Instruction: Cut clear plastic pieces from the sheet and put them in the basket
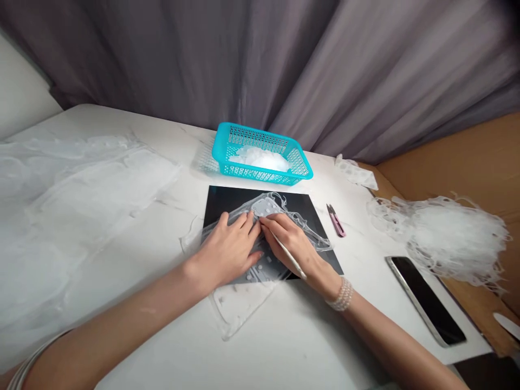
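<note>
A translucent moulded sheet [241, 307] with small raised shapes lies slantwise over a black mat [222, 199], its near corner reaching onto the white table. My left hand [229, 246] rests flat on the sheet, fingers stretched out. In my right hand [293, 239] is a thin, pale, pen-like tool [290, 255], pinched near its front end. The tool's tip is at the sheet, close to my left fingertips, and too small to make out. Loose clear strips [311, 230] trail from the sheet's right side across the mat.
Behind the mat stands a turquoise basket [262, 177] holding white translucent pieces. Pink-handled thread snips [336, 222] lie right of the mat. Farther right are a phone [428, 303] and a heap of clear strips [450, 238]. Cloudy translucent sheets [77, 216] cover the table's left side.
</note>
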{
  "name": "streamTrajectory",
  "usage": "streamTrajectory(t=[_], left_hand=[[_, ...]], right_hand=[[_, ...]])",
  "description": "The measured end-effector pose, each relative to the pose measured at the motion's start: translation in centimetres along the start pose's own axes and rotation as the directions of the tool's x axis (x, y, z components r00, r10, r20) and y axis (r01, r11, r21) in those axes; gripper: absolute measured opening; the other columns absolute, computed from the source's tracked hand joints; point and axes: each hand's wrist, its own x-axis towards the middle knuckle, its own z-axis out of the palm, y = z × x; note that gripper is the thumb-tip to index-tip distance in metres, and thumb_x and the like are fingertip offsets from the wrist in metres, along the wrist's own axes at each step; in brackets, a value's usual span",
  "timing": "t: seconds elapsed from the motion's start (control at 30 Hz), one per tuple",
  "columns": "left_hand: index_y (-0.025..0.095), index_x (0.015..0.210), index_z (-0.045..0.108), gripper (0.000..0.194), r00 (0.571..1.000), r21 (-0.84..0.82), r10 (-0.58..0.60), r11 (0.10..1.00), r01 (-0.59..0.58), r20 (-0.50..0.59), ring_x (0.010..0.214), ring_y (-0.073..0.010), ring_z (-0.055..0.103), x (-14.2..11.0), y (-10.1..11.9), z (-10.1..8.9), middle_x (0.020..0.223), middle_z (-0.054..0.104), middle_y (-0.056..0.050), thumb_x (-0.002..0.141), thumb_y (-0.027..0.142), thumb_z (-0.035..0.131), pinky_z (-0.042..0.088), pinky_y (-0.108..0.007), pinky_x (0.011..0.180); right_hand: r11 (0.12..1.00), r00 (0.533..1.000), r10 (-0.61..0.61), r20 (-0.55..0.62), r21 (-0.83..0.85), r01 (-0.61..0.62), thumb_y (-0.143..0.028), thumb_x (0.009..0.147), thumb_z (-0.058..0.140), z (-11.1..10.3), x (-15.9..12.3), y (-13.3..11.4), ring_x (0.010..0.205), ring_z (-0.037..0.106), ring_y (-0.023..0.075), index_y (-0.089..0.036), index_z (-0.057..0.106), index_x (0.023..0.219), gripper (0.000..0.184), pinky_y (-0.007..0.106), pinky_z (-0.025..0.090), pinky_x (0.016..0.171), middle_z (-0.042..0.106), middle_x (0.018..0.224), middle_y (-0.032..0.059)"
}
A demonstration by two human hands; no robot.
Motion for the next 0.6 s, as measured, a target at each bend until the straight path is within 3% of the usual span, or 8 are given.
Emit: streamTrajectory(t=[0.1,0.27,0.47,0.53,0.6], left_hand=[[0.005,0.139,0.053,0.054,1.000,-0.041,0.001,0.999,-0.001,0.003,0.136,-0.0347,0.045,0.0,-0.3,0.4,0.149,0.048,-0.023,0.102,0.040,0.036,0.040,-0.057,0.102],[0.007,0.142,0.052,0.057,0.998,-0.073,-0.001,0.997,-0.003,-0.055,0.146,-0.0349,0.033,0.0,-0.8,1.9,0.154,0.042,-0.022,0.099,0.042,0.040,0.025,-0.059,0.116],[0.004,0.144,0.050,0.063,0.998,-0.058,-0.007,0.998,0.003,-0.059,0.146,-0.0340,0.035,0.2,-1.0,3.1,0.155,0.039,-0.022,0.094,0.041,0.041,0.029,-0.052,0.118],[0.003,0.144,0.050,0.064,0.998,-0.061,-0.009,0.998,0.005,-0.065,0.146,-0.0345,0.036,0.1,-1.1,3.4,0.155,0.038,-0.023,0.094,0.043,0.041,0.030,-0.052,0.117],[0.003,0.145,0.049,0.066,0.997,-0.064,-0.009,0.998,0.005,-0.077,0.145,-0.0349,0.036,0.1,-1.2,3.6,0.155,0.038,-0.023,0.094,0.045,0.041,0.030,-0.052,0.117]], right_hand=[[1.000,1.000,-0.012,0.026,-0.024,0.012,-0.017,0.102,0.040,0.0,0.4,0.3,0.102,0.064,0.0260,-0.011,0.062,0.118,0.027,0.044,0.057,0.090,0.066,0.114,0.0177],[1.000,0.984,-0.025,0.176,-0.011,0.027,-0.015,0.101,0.044,-0.6,1.3,0.1,0.111,0.061,0.0282,-0.011,0.061,0.121,0.026,0.046,0.054,0.094,0.069,0.113,0.0176],[0.999,0.972,-0.009,0.236,-0.050,0.021,-0.009,0.099,0.043,-0.8,1.8,-0.2,0.102,0.061,0.0257,-0.008,0.059,0.121,0.027,0.041,0.055,0.091,0.070,0.106,0.0174],[1.000,0.972,0.005,0.237,0.027,-0.012,-0.008,0.098,0.045,-0.4,1.9,-0.1,0.101,0.061,0.0257,-0.010,0.061,0.118,0.026,0.042,0.055,0.090,0.070,0.103,0.0161],[0.944,0.979,0.124,0.161,0.286,-0.166,-0.010,0.094,0.052,0.2,2.0,0.4,0.100,0.063,0.0252,-0.013,0.065,0.109,0.020,0.043,0.055,0.091,0.071,0.100,0.0132]])
